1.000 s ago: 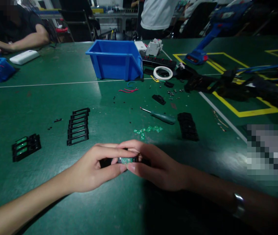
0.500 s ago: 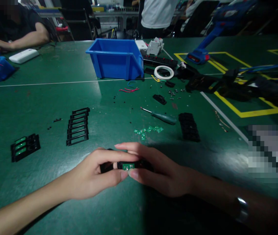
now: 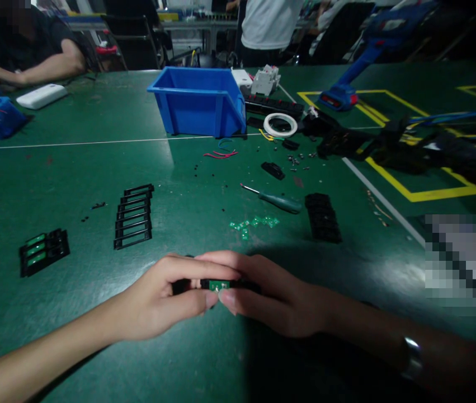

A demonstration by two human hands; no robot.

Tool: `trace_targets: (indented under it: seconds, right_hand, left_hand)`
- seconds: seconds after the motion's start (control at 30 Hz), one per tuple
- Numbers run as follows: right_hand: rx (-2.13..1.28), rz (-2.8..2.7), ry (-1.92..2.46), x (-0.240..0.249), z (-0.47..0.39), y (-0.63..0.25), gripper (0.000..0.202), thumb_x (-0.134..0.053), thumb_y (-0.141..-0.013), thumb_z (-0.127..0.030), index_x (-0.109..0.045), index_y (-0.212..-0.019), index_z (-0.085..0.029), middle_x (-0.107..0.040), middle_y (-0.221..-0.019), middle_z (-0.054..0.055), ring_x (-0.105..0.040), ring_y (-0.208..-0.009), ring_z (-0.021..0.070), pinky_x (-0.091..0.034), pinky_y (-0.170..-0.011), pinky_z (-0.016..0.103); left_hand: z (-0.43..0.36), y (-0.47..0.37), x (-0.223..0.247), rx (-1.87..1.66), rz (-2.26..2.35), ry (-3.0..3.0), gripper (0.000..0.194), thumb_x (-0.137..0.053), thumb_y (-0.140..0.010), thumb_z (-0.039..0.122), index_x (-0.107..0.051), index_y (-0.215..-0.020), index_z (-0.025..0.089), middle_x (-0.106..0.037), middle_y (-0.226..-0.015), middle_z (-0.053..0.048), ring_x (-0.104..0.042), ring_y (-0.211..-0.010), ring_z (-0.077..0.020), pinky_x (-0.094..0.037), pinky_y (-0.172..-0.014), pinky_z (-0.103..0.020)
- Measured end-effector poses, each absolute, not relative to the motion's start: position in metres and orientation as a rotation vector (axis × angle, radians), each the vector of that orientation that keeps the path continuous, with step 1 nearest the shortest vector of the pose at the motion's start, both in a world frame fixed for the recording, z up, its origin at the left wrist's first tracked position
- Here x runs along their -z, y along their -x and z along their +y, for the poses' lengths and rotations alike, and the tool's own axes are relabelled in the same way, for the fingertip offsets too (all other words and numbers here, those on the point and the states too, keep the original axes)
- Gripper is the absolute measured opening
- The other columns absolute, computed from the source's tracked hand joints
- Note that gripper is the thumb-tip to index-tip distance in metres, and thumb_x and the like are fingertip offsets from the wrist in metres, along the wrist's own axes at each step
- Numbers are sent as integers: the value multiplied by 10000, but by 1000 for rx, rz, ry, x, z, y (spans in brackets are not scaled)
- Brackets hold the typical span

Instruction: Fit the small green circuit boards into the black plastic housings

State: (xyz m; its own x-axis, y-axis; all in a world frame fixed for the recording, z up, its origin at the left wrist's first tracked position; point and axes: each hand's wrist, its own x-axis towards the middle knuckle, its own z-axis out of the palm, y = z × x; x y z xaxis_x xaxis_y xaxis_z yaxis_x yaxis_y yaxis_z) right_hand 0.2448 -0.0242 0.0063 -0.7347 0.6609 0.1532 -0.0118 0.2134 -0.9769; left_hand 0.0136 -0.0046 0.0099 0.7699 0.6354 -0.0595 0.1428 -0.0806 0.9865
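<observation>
Between my two hands, low in the middle of the view, is a black plastic part with a small green circuit board [image 3: 220,285] set in it. My left hand [image 3: 160,296] grips its left side, thumb below and fingers over the top. My right hand [image 3: 273,294] closes on its right side, with the thumb tip at the board's lower edge. The fingers hide most of the black part. Just beyond lie several loose small green boards [image 3: 254,223] and a screwdriver [image 3: 279,201] with a green handle.
Left lie a black slotted frame [image 3: 133,217] and a black holder with green boards [image 3: 45,252]. Right is a black ribbed part [image 3: 323,218]. Farther back stand a blue bin [image 3: 196,109], a white tape roll [image 3: 280,125] and a blue cordless drill [image 3: 347,84]. A co-worker's arm [image 3: 48,67] rests far left.
The fingers of my right hand have come down slightly over the top of the black part. Both hands keep their hold, and the things on the table stay put.
</observation>
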Motion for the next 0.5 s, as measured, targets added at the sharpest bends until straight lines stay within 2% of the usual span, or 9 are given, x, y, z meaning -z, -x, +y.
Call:
trace_targets:
  seconds: [0.17,0.3,0.5]
  right_hand:
    - [-1629,-1901,640,-6,-25,-245,462,-503,-1033,-239,-452,-1483,-151,-675,-1260,136,-643,-1093,222,-529,-930,377]
    - [-1613,-1919,683,-7,-25,-245,460,-507,-1033,-254,-463,-1482,-164,-686,-1224,126,-647,-1058,216,-531,-911,372]
    - [-1617,-1909,632,-8,-23,-244,456,-492,-1032,-235,-464,-1478,-144,-651,-1277,139,-625,-1090,213,-509,-952,377]
  left_hand:
    - [-5,-13,-8,-424,588,-1567,330,-605,-984,252,-712,-1294,214,-765,-1065,-95,-613,-681,-124,-504,-614,-230]
    - [-4,-12,-8,-403,607,-1570,334,-603,-985,260,-714,-1295,208,-742,-1114,-95,-591,-684,-120,-485,-609,-227]
    - [-3,-11,-10,-413,591,-1545,339,-594,-987,242,-711,-1304,216,-734,-1117,-89,-586,-701,-122,-465,-595,-222]
